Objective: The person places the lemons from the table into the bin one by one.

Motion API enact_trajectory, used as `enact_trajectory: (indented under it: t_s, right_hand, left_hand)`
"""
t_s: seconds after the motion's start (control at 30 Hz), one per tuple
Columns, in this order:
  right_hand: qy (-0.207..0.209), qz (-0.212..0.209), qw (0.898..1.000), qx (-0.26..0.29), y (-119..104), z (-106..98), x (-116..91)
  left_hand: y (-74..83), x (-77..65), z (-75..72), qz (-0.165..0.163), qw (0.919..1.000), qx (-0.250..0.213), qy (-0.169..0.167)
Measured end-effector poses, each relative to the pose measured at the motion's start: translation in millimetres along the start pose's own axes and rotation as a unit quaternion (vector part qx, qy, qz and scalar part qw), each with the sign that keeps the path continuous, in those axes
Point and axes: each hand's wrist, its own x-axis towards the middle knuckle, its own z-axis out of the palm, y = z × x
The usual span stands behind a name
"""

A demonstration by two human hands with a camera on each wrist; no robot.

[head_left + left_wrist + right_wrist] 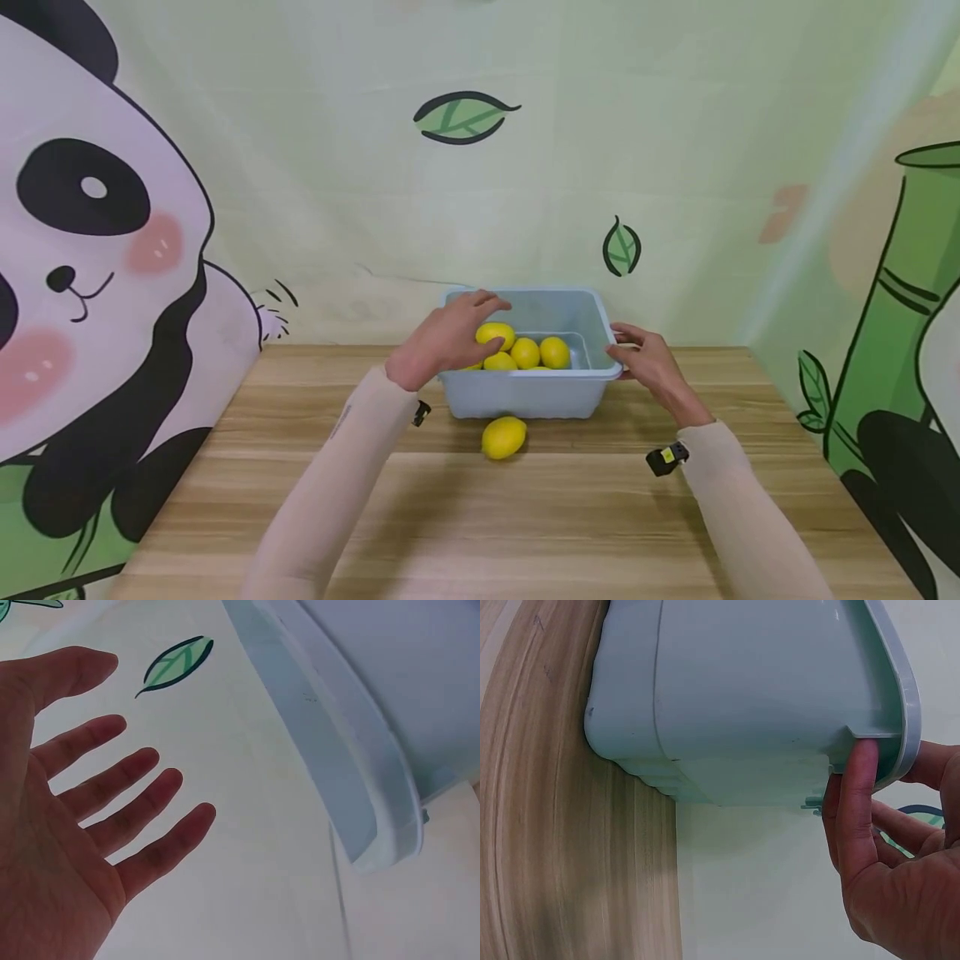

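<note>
A light blue plastic bin point(525, 395) stands on the wooden table, with several yellow lemons point(555, 352) gathered in its left part. One more lemon point(503, 438) lies on the tabletop in front of the bin. My left hand point(450, 335) hovers over the bin's left side; in the left wrist view its fingers point(124, 780) are spread and hold nothing. At the right side, my right hand point(651, 363) grips the bin's rim point(909, 697), thumb over the edge and fingers underneath. The left hand partly hides the lemons behind it.
A wood-grain table point(600, 508) runs up to a pale green cloth backdrop point(337, 192) printed with leaves, a panda point(172, 333) on the left and bamboo on the right. The bin stands close to the backdrop at the table's far edge.
</note>
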Motion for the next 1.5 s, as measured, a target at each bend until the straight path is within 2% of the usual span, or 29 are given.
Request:
enact_trajectory:
  t_s: [0.23, 0.47, 0.73, 1.0, 1.1, 1.33, 1.5]
  right_hand:
    - [-0.003, 0.004, 1.000, -0.001, -3.4, -0.2, -1.1]
    - [-0.006, 0.007, 1.000, -0.008, -7.9, -0.6, -1.2]
    - [-0.011, 0.010, 1.000, -0.012, -5.8, -2.5, -0.9]
    - [-0.007, 0.015, 1.000, -0.010, -5.0, -1.4, 0.6]
    - [-0.010, 0.011, 1.000, -0.010, -5.3, -1.5, -0.3]
    - [-0.021, -0.007, 1.000, -0.003, -7.8, -3.9, -2.9]
    - [-0.028, -0.008, 1.000, -0.003, -10.5, -5.9, -4.7]
  left_hand:
    - [4.3, -20.5, 3.3, 0.035, 0.9988, 0.012, 0.032]
    - [7.8, -36.2, 10.7, 0.036, 0.9989, 0.009, 0.027]
    - [14.6, -52.0, 20.0, 0.075, 0.9954, 0.037, 0.048]
    - [16.4, -63.6, 33.4, 0.073, 0.9961, 0.037, 0.034]
    - [17.5, -68.1, 41.3, 0.083, 0.9958, 0.032, 0.025]
    - [21.3, -74.2, 61.0, 0.095, 0.9949, 0.029, -0.017]
    - [22.7, -74.8, 74.6, 0.102, 0.9936, 0.036, -0.034]
